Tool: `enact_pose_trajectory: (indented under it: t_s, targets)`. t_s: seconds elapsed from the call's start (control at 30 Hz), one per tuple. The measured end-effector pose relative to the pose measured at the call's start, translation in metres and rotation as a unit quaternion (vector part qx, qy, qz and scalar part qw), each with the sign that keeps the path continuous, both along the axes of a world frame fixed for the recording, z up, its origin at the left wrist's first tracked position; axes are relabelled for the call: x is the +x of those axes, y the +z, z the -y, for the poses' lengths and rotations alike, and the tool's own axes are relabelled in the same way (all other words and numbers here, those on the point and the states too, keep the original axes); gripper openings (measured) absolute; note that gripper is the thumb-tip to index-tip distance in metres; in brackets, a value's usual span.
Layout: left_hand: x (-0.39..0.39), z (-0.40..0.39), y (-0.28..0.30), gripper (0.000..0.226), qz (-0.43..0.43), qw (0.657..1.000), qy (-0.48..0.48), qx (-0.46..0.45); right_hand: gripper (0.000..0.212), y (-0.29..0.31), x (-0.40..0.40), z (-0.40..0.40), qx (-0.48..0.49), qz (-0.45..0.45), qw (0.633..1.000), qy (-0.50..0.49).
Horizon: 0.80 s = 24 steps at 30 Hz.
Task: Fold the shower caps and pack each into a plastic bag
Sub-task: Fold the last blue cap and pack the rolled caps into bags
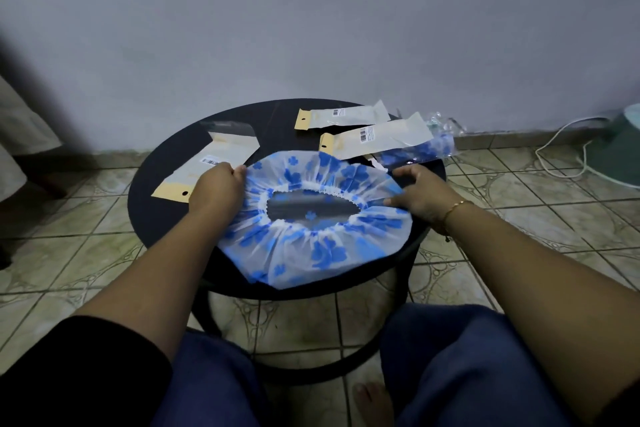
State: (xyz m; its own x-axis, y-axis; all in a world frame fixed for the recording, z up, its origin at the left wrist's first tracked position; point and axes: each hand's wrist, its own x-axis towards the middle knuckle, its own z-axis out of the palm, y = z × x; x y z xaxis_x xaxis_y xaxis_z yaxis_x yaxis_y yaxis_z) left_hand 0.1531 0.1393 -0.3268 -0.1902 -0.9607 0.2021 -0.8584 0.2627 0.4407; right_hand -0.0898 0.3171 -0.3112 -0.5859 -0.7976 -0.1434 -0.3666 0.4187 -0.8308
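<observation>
A white shower cap with blue flowers (311,246) lies spread on the round black table (162,204), its elastic opening facing up and its near edge hanging over the table's front. My left hand (216,189) grips the cap's left edge. My right hand (420,192) pinches its right edge, a thin bracelet on the wrist. An empty plastic bag with a tan header (207,163) lies under my left hand's far side. Two more bags (346,114) (381,137) lie at the back right. A bag holding a folded blue cap (420,151) lies beside them.
A crumpled clear wrapper (441,121) sits at the table's far right edge. The table stands on a tiled floor close to a grey wall. A white cable (561,152) and a green object (620,149) lie on the floor at right. My knees and a bare foot (372,402) are below.
</observation>
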Motion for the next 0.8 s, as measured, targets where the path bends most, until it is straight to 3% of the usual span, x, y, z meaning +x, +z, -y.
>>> enact_pose_trajectory:
  t_s: [0.1, 0.17, 0.27, 0.33, 0.4, 0.5, 0.6, 0.7, 0.8]
  targets:
    - [0.002, -0.01, 0.003, 0.031, 0.074, 0.997, 0.011, 0.007, 0.064, -0.004, 0.005, 0.0, 0.014, -0.121, 0.992, 0.022]
    - [0.004, -0.015, 0.007, 0.026, 0.055, 0.998, -0.009, -0.043, 0.063, -0.002, 0.006, -0.004, 0.03, -0.164, 0.986, 0.002]
    - [-0.004, -0.024, 0.014, 0.024, 0.007, 0.969, -0.178, -0.173, 0.056, 0.008, 0.009, -0.013, 0.05, -0.288, 0.956, -0.039]
    - [-0.014, -0.036, 0.017, 0.024, 0.003, 0.941, -0.299, -0.159, 0.043, 0.014, 0.019, -0.014, 0.005, -0.392, 0.919, -0.033]
    - [-0.022, -0.047, 0.016, 0.049, 0.034, 0.934, -0.354, -0.02, 0.04, 0.015, 0.034, -0.012, -0.019, -0.402, 0.914, 0.04]
    - [-0.02, -0.048, 0.014, 0.113, 0.12, 0.911, -0.368, 0.145, 0.077, 0.002, 0.045, -0.013, 0.13, -0.356, 0.904, 0.198]
    - [-0.013, -0.04, 0.01, 0.145, 0.179, 0.892, -0.372, 0.183, 0.108, -0.007, 0.035, -0.019, 0.226, -0.317, 0.882, 0.266]
    - [-0.007, -0.035, 0.005, 0.163, 0.27, 0.868, -0.383, 0.163, 0.115, -0.009, 0.022, -0.019, 0.233, -0.319, 0.873, 0.287]
    - [-0.001, -0.034, 0.002, 0.164, 0.296, 0.864, -0.375, 0.159, 0.117, -0.01, 0.017, -0.018, 0.222, -0.323, 0.87, 0.3]
